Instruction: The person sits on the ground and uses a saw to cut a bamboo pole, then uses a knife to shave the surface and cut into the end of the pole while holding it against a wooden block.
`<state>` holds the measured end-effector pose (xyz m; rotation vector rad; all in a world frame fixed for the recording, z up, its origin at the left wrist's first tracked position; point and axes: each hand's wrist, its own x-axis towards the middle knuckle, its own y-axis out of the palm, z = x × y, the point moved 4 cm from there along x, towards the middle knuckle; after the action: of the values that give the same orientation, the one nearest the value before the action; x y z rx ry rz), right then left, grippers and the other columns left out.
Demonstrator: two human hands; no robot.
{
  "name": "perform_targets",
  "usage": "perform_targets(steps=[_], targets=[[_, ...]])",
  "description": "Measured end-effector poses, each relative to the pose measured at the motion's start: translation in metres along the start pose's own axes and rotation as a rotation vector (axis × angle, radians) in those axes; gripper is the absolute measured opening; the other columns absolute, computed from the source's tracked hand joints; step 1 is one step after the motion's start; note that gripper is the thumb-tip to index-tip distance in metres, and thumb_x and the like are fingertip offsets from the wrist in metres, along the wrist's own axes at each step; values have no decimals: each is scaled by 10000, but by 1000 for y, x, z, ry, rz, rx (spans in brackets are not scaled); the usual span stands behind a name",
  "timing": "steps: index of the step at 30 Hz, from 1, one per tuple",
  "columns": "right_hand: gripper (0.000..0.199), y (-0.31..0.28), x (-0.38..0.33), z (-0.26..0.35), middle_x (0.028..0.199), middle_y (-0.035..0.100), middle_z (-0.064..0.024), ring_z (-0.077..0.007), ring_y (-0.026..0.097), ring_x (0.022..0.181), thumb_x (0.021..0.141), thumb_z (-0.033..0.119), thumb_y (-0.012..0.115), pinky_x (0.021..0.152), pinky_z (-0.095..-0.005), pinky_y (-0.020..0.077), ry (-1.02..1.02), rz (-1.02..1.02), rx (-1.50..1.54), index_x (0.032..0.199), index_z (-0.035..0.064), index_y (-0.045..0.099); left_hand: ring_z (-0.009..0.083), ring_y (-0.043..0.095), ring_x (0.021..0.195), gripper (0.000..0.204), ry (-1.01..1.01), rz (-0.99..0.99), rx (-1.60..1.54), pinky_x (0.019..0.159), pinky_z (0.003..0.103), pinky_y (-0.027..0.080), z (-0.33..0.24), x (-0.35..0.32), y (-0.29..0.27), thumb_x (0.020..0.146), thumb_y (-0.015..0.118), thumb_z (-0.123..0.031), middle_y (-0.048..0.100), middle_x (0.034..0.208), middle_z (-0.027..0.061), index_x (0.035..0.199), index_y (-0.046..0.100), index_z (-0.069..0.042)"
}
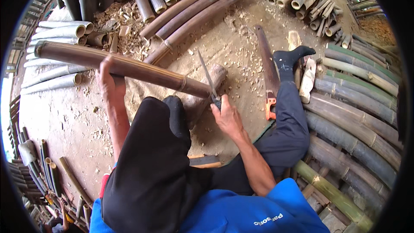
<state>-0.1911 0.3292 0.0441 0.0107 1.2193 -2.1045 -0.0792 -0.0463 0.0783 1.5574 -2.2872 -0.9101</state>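
packed dirt floor, littered with pale chips and shavings, is ringed by bamboo: cut sections stacked at the top, pale poles at the left, and a row of long greenish-brown culms along the right where the person sits with 1 leg stretched out.

left hand is closed around a long brown bamboo pole, fingers wrapped over it near its middle, holding it slanted across the raised knee. the pole's near end rests on a wooden chopping block on the ground. right hand is clenched on the dark handle of a long-bladed knife, whose thin blade points up and away, its edge standing right at the pole's end, seemingly set into or against it; i cannot tell how deep.

judging by this, the splitting looks barely begun: the pole appears whole along its visible length, with no open crack showing, so nearly all of the cut is left.

the pole itself is dark brown, smooth, glossy in places, with a pale ringed node near the block and a hollow open far end. a handsaw with an orange handle lies beside the outstretched leg, untouched.
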Motion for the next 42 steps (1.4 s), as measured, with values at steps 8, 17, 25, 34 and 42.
perform_targets(steps=[8, 17, 25, 34, 42], targets=[[291, -27, -15, 39, 807, 663, -227, -453, 690, 774, 993, 251, 631, 641, -530, 540, -206, -240, 225, 1090, 31, 467, 212, 674, 849, 553, 184, -312, 259, 734, 398, 590, -4, 7, 1, 726, 883, -9, 685, 1022, 96, 1206, 608, 10], [360, -37, -16, 44, 865, 685, -265, -480, 686, 829, 1003, 306, 609, 698, -536, 542, -159, -138, 188, 1158, 15, 464, 218, 691, 827, 348, 148, -118, 268, 748, 389, 594, -9, 20, -11, 759, 861, -65, 695, 941, 132, 1026, 661, 35], [337, -11, 0, 10, 899, 691, -286, -492, 677, 876, 997, 293, 610, 683, -533, 533, 68, 52, 22, 1112, 3, 484, 228, 687, 839, 378, 106, 13, 178, 777, 391, 587, 0, 16, 1, 777, 821, -39, 684, 934, 130, 1095, 628, 33], [334, 3, 5, -12, 913, 685, -332, -535, 665, 881, 1000, 294, 591, 726, -584, 526, 141, 98, -98, 1100, 9, 448, 235, 676, 891, 431, 133, 46, 220, 818, 429, 580, -5, 5, 12, 833, 808, -86, 676, 951, 108, 1191, 576, -18], [285, -50, -21, 64, 784, 658, -217, -460, 670, 729, 985, 242, 654, 603, -493, 532, -262, -205, 270, 1082, 34, 485, 207, 689, 755, 426, 168, -154, 256, 699, 372, 580, -15, 10, -2, 772, 863, -97, 714, 861, 123, 1109, 627, 8]])
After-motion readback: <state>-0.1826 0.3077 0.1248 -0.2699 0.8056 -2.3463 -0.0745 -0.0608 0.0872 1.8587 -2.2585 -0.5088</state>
